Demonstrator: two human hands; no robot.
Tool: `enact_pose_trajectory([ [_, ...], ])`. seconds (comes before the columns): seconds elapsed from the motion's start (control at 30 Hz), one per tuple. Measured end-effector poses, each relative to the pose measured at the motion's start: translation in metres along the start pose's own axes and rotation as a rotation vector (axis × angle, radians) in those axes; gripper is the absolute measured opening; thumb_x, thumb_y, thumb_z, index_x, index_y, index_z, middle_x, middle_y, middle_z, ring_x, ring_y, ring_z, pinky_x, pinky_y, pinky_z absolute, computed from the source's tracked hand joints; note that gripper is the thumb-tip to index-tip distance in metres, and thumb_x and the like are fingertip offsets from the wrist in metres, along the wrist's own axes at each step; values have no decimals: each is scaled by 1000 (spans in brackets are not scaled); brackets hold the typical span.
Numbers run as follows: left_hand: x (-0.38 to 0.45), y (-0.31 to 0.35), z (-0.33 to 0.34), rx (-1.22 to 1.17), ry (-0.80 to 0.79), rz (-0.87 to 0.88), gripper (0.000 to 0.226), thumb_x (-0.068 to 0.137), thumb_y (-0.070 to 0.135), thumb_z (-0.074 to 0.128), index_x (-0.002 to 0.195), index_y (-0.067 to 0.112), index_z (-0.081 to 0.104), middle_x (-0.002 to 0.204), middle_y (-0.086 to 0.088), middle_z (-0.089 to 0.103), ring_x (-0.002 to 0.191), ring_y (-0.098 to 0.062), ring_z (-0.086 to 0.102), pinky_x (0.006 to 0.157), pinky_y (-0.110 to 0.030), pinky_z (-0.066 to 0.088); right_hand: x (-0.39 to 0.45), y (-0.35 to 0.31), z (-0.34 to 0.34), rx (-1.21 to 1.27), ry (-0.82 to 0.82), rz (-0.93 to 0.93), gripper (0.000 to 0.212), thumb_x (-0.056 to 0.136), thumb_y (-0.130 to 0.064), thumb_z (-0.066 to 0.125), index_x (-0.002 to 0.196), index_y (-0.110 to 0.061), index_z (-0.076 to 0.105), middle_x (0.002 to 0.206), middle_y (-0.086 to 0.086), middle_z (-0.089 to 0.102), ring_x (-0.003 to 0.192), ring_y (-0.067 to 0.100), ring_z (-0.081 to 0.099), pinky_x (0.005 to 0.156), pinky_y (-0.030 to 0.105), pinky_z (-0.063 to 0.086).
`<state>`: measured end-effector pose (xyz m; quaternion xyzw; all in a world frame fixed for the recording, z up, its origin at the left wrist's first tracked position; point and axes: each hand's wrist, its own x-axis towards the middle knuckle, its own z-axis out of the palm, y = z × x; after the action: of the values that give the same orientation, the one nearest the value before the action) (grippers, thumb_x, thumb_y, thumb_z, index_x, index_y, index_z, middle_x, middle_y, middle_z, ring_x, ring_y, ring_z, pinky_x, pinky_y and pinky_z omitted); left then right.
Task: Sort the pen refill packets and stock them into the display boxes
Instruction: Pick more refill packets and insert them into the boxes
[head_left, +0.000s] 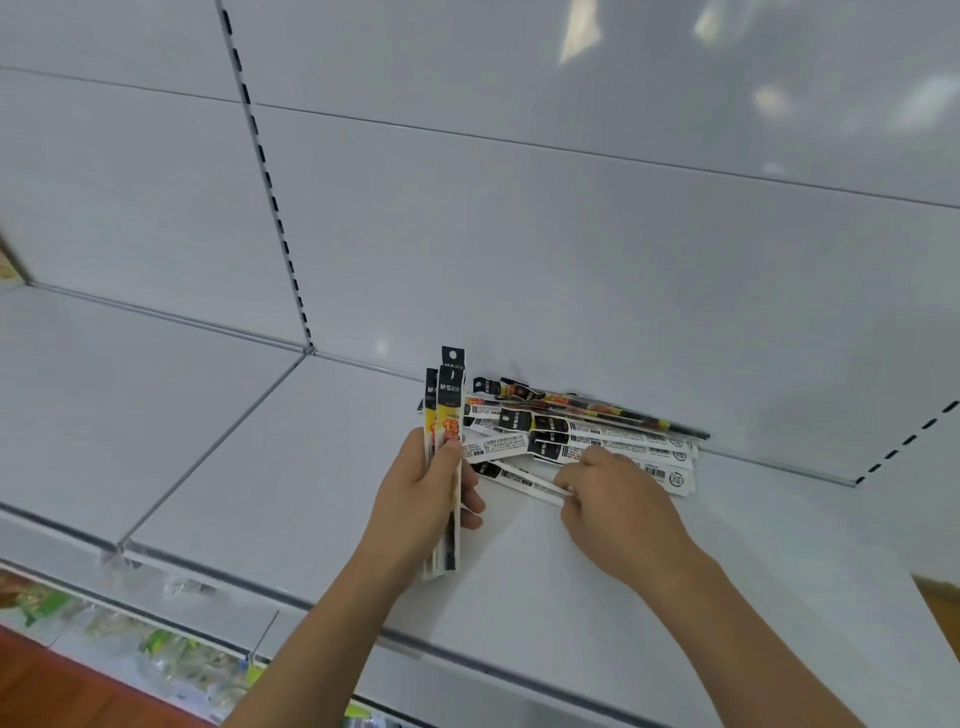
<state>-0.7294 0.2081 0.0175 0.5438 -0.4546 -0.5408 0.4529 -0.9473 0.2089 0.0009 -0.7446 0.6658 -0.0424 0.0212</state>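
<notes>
White shelf (291, 467): left fingers (470, 499) clasp upright packets (448, 415); right fingers (566, 480) pinch one packet (511, 475).

White refill packets (582, 441) with black headers, yellow-red price bursts, barcodes, pale grey shelf (291, 467), black-slotted upright (265, 176)
</notes>
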Motion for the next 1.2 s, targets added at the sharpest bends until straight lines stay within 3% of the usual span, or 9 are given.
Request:
enact_pose_trajectory([
  [0.13, 1, -1, 1, -2, 34, -22, 19, 108, 20, 45, 106, 3, 54, 86, -18, 72, 59, -24, 65, 53, -28, 55, -1, 8, -7, 7, 89, 45, 22, 100, -25, 53, 102, -26, 75, 103, -9, 59, 98, 19, 57, 76, 38, 56],
  [0.37, 10, -3, 7, -20, 57, -38, 12, 108, 19, 45, 110, 11, 54, 90, -14, 72, 69, -27, 73, 58, -35, 56, -2, 5, -12, 81, -159, -120, 34, 98, -54, 61, 123, -31, 66, 114, -10, 57, 113, 17, 50, 89, 38, 51],
  [0.47, 10, -1, 7, -6, 37, -51, 12, 109, 20, 43, 111, 15, 54, 90, -12, 73, 73, -29, 77, 59, -35, 58, 8, 0, -22, -72, -195, -153, 15, 103, -33, 54, 103, -26, 68, 104, -4, 58, 103, 21, 57, 79, 37, 51],
  [0.53, 10, 0, 6, -3, 20, -52, 13, 109, 20, 43, 111, 16, 55, 92, -12, 74, 73, -30, 77, 59, -35, 58, 13, -3, -28, -151, -238, -170, 21, 95, -13, 51, 80, -27, 55, 94, 1, 58, 90, 27, 60, 65, 36, 47],
  [0.6, 10, 0, 6, -7, 15, -56, 13, 109, 20, 43, 112, 16, 55, 93, -12, 74, 73, -30, 77, 59, -35, 58, 14, -3, -29, -186, -302, -166, 28, 86, -5, 51, 70, -26, 40, 85, 2, 57, 79, 27, 58, 55, 34, 37],
  [0.73, 11, -1, 3, 12, 19, -46, 13, 110, 21, 42, 112, 16, 54, 94, -10, 75, 73, -28, 78, 61, -35, 60, 17, 10, -25, -145, -292, -134, 13, 79, -8, 53, 83, -19, 57, 85, -2, 58, 79, 23, 60, 67, 39, 54],
  [0.9, 15, -2, -3, -49, 71, -84, 13, 109, 19, 44, 112, 12, 55, 98, -14, 74, 80, -25, 79, 69, -42, 65, 7, 25, -30, -137, -360, -94, 37, 85, -9, 53, 115, -29, 59, 103, -7, 59, 98, 21, 61, 79, 40, 56],
  [1.07, 15, 0, 4, -29, 28, -75, 13, 109, 19, 44, 111, 13, 55, 100, -15, 74, 79, -24, 79, 72, -44, 65, 12, 22, -34, -197, -396, -116, 19, 83, -5, 51, 89, -22, 54, 93, -4, 54, 88, 21, 58, 75, 40, 54],
  [1.2, 12, 1, 13, -16, -24, -56, 12, 109, 18, 44, 112, 13, 55, 99, -14, 73, 78, -29, 79, 68, -42, 64, 13, 18, -31, -201, -366, -80, 19, 83, -4, 52, 92, -21, 52, 92, -3, 53, 84, 22, 58, 68, 37, 51],
])
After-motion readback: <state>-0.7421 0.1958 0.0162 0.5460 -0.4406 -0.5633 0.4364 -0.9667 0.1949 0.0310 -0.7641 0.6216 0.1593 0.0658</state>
